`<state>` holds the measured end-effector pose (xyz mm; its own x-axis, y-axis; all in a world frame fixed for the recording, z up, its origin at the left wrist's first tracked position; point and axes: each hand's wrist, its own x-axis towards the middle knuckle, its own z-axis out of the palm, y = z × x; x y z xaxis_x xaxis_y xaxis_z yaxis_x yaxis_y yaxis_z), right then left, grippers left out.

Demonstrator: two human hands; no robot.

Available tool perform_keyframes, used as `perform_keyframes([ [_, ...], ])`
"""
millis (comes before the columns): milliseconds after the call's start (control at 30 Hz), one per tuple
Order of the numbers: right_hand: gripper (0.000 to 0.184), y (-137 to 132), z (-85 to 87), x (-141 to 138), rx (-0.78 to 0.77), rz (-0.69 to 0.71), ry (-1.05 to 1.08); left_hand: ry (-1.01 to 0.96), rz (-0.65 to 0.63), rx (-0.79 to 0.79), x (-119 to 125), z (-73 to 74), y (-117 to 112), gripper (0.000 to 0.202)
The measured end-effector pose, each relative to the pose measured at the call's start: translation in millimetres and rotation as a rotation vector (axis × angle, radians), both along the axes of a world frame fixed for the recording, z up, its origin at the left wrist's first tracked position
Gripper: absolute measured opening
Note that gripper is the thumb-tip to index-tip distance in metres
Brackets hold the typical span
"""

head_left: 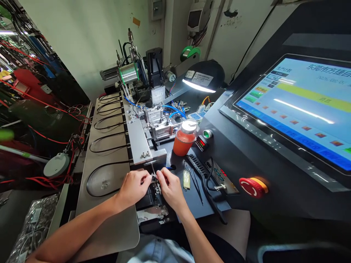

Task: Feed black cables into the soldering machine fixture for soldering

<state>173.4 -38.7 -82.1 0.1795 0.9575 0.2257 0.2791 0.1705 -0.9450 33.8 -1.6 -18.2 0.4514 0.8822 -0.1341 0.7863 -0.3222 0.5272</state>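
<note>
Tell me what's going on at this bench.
A person's left hand and right hand are close together at a small metal fixture on a bench machine, though what the fingers hold is too small to tell. To the left, black cable loops lie on a steel tray. To the right are tweezers, an orange-filled bottle and a lit touchscreen.
</note>
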Motion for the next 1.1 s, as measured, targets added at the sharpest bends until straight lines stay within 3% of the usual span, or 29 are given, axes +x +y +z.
perform_keyframes([
  [300, 0.035, 6.0, -7.4, -5.2, 0.001, 0.074, 0.195, 0.108, -0.063, 0.126, 1.0, -2.8, -0.7, 0.025],
  [467, 0.035, 6.9, -10.7, -8.0, 0.025, 0.036, 0.214, 0.037, -0.184, 0.431, -9.1, -9.2, -7.0, 0.014],
  [700, 0.036, 4.6, -11.5, -11.5, 0.017, -0.002, 0.232, 0.142, -0.475, 0.826, -16.0, -7.0, -8.3, 0.027],
  [967, 0.038, 5.0, -11.8, -14.5, -0.006, -0.012, 0.266, 0.277, -0.651, 0.917, -10.7, 3.4, -4.0, 0.023],
  [1100, 0.038, 4.5, -14.9, -6.2, -0.008, -0.064, 0.169, 0.229, -0.602, 0.857, -15.1, 5.0, -3.5, 0.023],
])
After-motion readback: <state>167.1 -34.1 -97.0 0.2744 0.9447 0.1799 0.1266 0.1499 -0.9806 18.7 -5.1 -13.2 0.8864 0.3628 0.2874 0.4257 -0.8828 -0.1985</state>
